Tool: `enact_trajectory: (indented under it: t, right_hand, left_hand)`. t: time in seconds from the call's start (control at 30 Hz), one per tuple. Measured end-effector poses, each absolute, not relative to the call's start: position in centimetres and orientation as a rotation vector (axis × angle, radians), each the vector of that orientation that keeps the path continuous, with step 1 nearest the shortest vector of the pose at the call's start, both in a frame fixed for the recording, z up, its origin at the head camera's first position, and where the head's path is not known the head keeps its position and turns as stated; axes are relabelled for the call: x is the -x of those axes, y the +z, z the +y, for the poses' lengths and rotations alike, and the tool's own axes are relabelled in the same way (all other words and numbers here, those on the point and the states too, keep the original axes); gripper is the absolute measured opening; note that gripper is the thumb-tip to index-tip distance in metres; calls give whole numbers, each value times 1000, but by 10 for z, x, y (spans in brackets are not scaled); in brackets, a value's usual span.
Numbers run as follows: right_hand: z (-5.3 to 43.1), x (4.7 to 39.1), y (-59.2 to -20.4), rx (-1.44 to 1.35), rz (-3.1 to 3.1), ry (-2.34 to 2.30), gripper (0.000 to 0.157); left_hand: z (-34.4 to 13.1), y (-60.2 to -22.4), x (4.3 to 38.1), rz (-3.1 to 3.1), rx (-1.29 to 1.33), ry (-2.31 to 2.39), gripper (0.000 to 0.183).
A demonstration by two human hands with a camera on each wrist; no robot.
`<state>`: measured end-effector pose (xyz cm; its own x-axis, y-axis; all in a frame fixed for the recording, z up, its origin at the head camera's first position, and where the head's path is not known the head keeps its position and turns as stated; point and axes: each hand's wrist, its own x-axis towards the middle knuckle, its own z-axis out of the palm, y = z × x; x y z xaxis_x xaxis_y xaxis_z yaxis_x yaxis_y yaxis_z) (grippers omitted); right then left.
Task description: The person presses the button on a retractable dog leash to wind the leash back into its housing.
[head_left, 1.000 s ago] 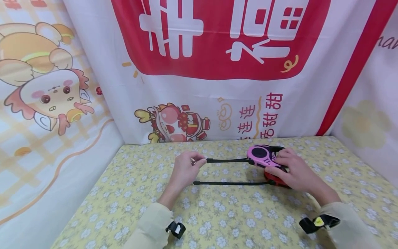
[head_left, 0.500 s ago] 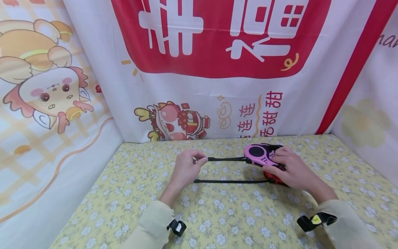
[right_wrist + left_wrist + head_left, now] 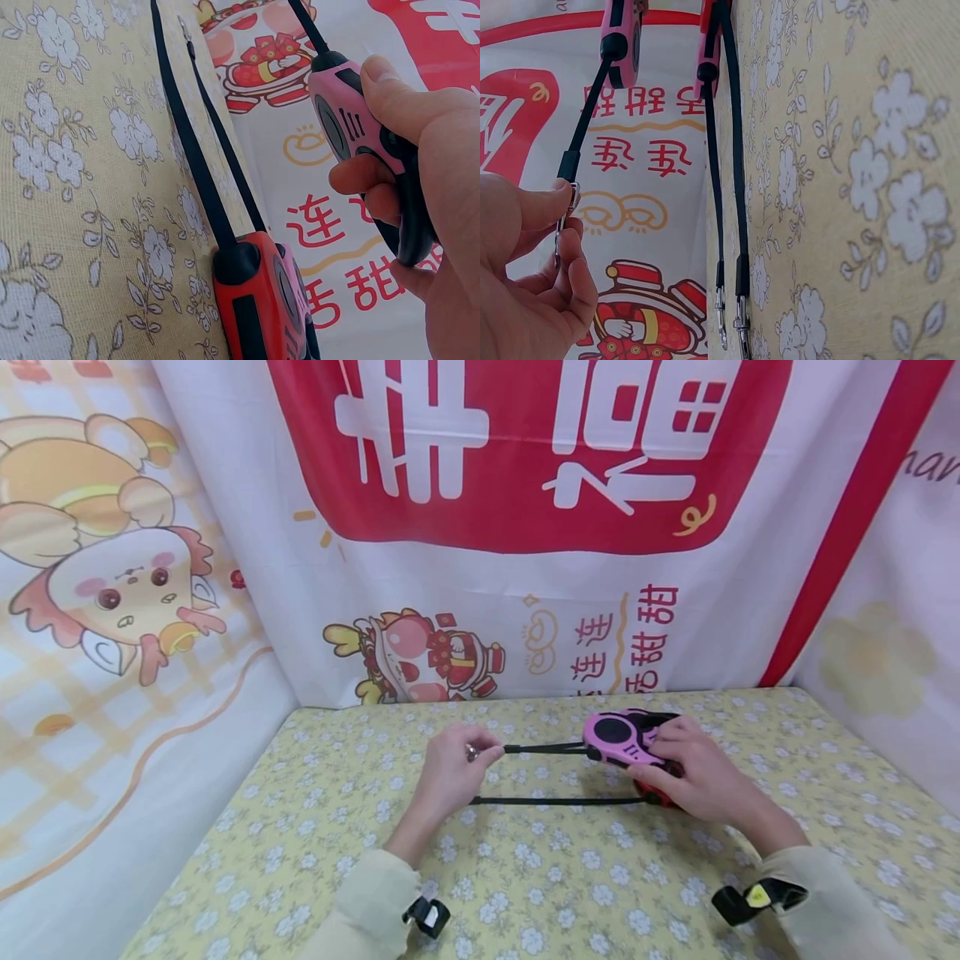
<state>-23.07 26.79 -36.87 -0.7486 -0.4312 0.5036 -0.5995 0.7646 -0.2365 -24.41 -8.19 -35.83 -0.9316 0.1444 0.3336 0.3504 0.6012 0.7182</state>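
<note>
My right hand [image 3: 697, 768] grips the handle of a pink and black retractable dog leash [image 3: 613, 731], raised over the table. Its black strap [image 3: 543, 749] runs across to my left hand [image 3: 453, 768]. There, thumb and fingers pinch the metal clip [image 3: 574, 196] at the strap's end, as the left wrist view shows. Below lies a red retractable leash [image 3: 238, 296], partly hidden under my right hand in the head view. Beside it in the right wrist view is another pink leash [image 3: 294, 281]. Both have straps stretched leftward along the table.
The table wears a yellow flowered cloth [image 3: 555, 893]. The metal clips [image 3: 741, 324] of the lying leashes rest on it. Printed white and red curtains [image 3: 465, 577] hang behind the table, with more at both sides.
My right hand has shifted slightly left with the pink leash, and my left hand a little right. The strap length between them has shortened.
</note>
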Motion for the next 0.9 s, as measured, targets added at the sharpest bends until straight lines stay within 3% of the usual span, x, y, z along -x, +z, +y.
enact_trajectory:
  t: [0.17, 0.43, 0.9]
  right_hand:
    - [266, 229, -369, -757, -2562, 565, 15]
    - [261, 231, -373, -778, -2555, 557, 29]
    - [259, 228, -374, -775, -2584, 628, 11]
  left_hand:
    - [-81, -361, 243, -2591, 430, -1252, 4]
    - [-81, -362, 239, -2583, 447, -1278, 5]
    - [-75, -362, 239, -2602, 486, -1293, 8]
